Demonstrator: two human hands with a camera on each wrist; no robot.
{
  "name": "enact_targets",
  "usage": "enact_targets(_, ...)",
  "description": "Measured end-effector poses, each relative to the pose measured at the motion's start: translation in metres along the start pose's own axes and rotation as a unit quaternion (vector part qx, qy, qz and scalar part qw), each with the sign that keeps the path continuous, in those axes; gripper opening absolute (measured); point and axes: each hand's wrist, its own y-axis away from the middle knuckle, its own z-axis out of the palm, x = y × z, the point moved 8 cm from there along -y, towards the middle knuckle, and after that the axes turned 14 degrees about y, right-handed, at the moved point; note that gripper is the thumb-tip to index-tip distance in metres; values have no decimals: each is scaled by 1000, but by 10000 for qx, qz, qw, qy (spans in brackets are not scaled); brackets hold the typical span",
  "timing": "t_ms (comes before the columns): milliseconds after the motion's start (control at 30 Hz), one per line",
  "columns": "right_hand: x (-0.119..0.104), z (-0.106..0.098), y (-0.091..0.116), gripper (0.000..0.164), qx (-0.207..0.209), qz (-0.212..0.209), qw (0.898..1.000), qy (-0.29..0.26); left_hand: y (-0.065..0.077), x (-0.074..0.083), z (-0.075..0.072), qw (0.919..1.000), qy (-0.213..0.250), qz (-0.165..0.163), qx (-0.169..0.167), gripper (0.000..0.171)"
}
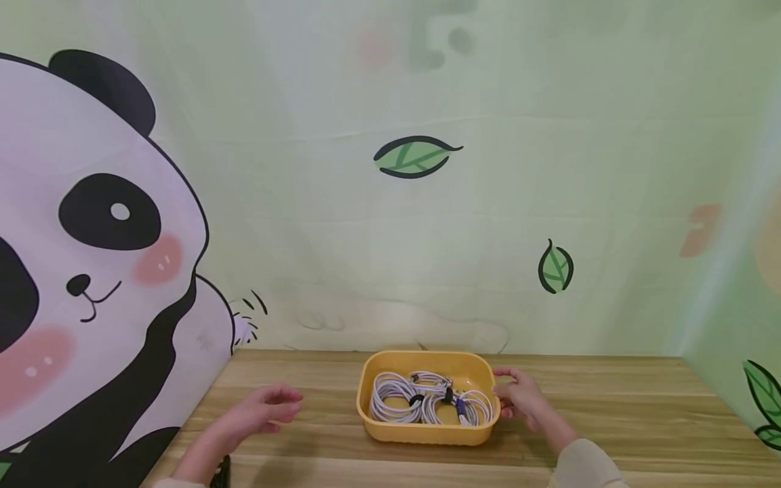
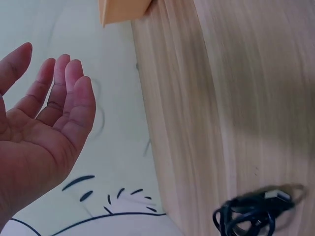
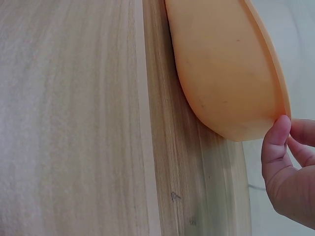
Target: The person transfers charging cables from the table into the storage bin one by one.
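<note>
A yellow plastic bin (image 1: 427,434) stands on the wooden table, with several coiled white cables (image 1: 388,401) lying inside it. Dark ties bind some of the coils, and a blue piece (image 1: 460,407) shows on one at the right. My right hand (image 1: 521,398) pinches the bin's right rim between thumb and fingers, which the right wrist view shows on the bin (image 3: 226,73) edge. Off to the left of the bin, my left hand (image 1: 259,412) hovers above the table with relaxed fingers, apart from everything. Its palm (image 2: 37,142) holds nothing in the left wrist view.
A bundled black cable (image 2: 251,216) with a plug lies on the table (image 1: 641,413) at the left, mostly cut off in the head view. Behind the table hangs a pale green backdrop (image 1: 305,203) printed with a panda (image 1: 116,285) and leaves.
</note>
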Motion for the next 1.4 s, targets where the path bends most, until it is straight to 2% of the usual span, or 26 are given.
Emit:
enact_targets(333, 1, 0, 0, 40, 13, 40, 10000, 32, 8, -18, -17, 9994, -189, -231, 158, 50)
enact_targets(533, -1, 0, 1, 40, -29, -34, 10000, -5, 12, -27, -27, 9990, -290, -199, 274, 48)
enact_targets(933, -3, 1, 3, 41, -75, -207, 9997, -53, 18, -48, -40, 9977, -163, -512, 402, 53)
enact_targets(1100, -4, 1, 3, 41, -84, -224, 9997, -42, 21, -55, -50, 9955, -42, -514, 796, 57)
enact_targets(1400, -4, 1, 3, 41, -73, -190, 9998, -32, 31, -66, -65, 9851, 112, -540, 1626, 56)
